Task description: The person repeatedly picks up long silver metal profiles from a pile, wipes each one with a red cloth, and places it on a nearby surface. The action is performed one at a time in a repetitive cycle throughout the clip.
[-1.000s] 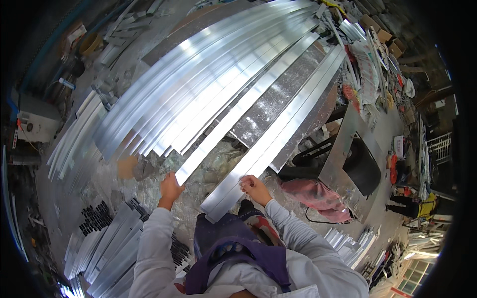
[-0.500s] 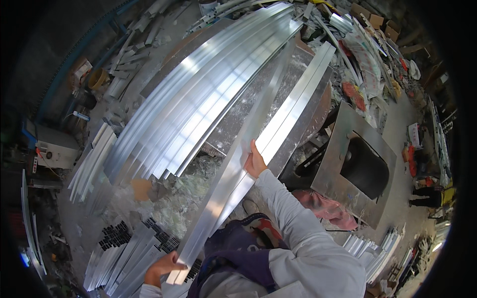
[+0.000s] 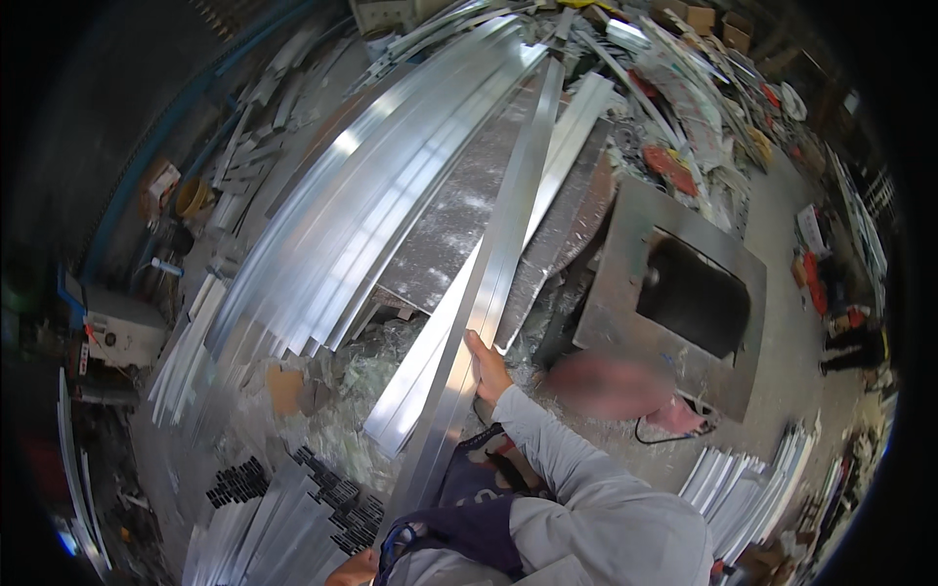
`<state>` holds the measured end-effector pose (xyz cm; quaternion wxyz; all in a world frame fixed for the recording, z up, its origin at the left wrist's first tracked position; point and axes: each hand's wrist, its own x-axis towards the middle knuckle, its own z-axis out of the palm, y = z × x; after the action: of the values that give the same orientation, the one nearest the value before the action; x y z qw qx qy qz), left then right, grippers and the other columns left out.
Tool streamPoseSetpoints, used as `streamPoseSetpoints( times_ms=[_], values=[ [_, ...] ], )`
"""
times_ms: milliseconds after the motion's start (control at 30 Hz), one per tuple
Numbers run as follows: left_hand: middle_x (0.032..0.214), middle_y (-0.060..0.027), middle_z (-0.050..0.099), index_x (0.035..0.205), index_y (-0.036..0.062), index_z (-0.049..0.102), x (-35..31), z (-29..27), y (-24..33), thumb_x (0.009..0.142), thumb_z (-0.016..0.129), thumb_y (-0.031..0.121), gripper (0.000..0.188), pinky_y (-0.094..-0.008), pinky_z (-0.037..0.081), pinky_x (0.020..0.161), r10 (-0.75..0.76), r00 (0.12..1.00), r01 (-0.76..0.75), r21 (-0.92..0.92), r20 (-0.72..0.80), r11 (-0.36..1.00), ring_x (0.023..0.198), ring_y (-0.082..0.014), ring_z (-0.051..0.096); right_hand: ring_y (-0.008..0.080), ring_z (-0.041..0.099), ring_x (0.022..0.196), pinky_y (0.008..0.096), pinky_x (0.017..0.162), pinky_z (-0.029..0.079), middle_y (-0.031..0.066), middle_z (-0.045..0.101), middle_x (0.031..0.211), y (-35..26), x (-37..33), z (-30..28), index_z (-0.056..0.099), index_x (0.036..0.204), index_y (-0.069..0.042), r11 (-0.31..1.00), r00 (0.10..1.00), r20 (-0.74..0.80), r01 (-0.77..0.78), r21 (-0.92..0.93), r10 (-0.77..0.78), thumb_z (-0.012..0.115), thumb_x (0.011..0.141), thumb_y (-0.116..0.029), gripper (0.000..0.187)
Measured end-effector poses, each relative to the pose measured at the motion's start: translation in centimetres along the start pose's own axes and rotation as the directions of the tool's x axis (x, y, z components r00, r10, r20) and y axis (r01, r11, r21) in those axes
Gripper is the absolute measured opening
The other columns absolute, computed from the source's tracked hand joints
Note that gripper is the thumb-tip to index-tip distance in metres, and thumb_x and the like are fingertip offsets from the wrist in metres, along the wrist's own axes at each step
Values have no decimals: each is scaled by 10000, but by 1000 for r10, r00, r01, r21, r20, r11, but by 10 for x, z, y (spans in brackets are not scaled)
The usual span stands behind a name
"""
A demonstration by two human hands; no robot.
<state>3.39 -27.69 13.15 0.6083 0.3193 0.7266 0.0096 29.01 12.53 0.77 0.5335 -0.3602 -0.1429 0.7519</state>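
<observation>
A long silvery aluminium profile runs from my waist toward the far pile. My right hand is closed around its right edge, thumb on top. At the lower edge, my left hand is partly hidden by my clothing; its visible part is closed beside the profile's near end, and the fingertips are out of sight. A second bright profile lies beneath, crossing under the held one, its near end showing on the left. Both are over a worn dark board.
A broad stack of long profiles covers the left of the board. Bundled profiles lie at lower left. A metal frame with a dark opening stands at right, near a pinkish bag. Crumpled clear film lies below the stack.
The held profile's near end has come in toward my waist and right of the lower profile's near end. My left hand has dropped toward the lower edge. The head view has shifted slightly.
</observation>
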Motion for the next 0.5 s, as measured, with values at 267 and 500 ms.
streamPoseSetpoints(
  times_ms=[267, 500],
  values=[
    [1011, -38, 627, 1188, 38, 573, 38, 95, -9, 946, 559, 318, 370, -250, 472, 782, 191, 947, -35, -508, 259, 861, 915, -139, 586, 235, 648, 1032, 389, 880, 554, 108, 648, 1140, -31, -115, -85, 529, 1279, -50, 949, 961, 264, -155, 275, 80, 516, 969, -468, 521],
    [1104, -69, 650, 1254, 14, 549, 1, 170, -22, 933, 598, 245, 398, -272, 488, 850, 266, 914, -14, -630, 307, 776, 995, -153, 616, 227, 621, 984, 436, 897, 514, 105, 626, 1061, -57, -240, -119, 489, 1294, -49, 988, 993, 44, 106, 111, -111, 576, 925, -503, 592]
  ],
)
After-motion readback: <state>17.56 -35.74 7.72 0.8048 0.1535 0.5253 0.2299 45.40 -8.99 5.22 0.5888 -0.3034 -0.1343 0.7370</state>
